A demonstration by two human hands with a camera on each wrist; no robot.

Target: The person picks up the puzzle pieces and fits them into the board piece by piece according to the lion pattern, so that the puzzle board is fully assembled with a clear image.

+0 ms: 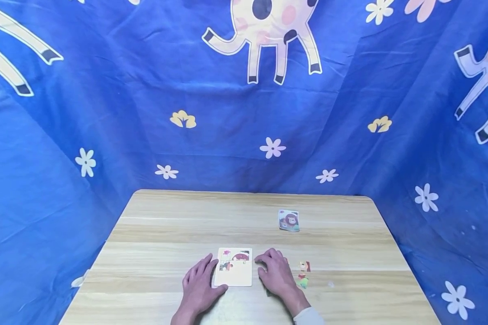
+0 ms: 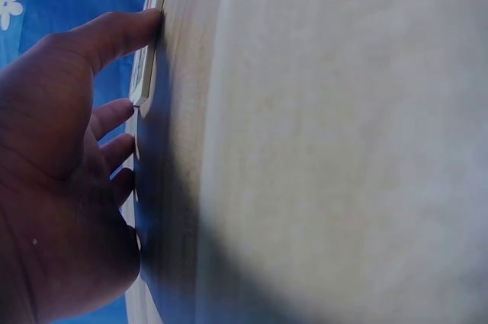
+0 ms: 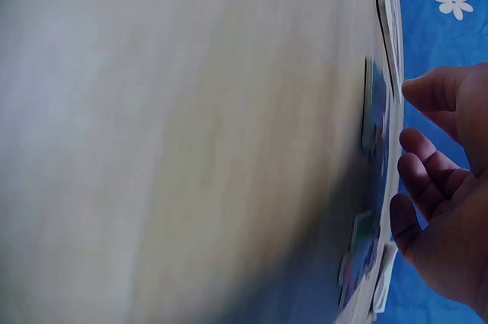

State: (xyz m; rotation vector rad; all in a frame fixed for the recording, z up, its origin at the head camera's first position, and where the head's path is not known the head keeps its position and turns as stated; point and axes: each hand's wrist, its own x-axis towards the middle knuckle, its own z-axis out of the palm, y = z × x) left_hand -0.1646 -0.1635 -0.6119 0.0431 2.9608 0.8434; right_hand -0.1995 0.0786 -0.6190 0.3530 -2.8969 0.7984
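A square cream puzzle board [image 1: 241,277] lies flat on the table between the two hands. Puzzle pieces cover part of its upper half, among them a dark-red one [image 1: 241,257] and a small colourful one [image 1: 226,266]. My left hand [image 1: 200,287] rests at the board's left side, fingers spread; its thumb [image 2: 130,32] touches the board edge near the lower left corner. Just right of the board is my right hand [image 1: 277,273], its fingers loosely bent, with nothing visible between them. Past that hand lie loose puzzle pieces [image 1: 302,283], one partly hidden under the wrist.
A picture card with a lion [image 1: 289,220] lies farther back on the wooden table [image 1: 166,230]. A small clear scrap [image 1: 330,284] sits to the right of the loose pieces. Blue patterned cloth [image 1: 223,149] hangs behind and on both sides.
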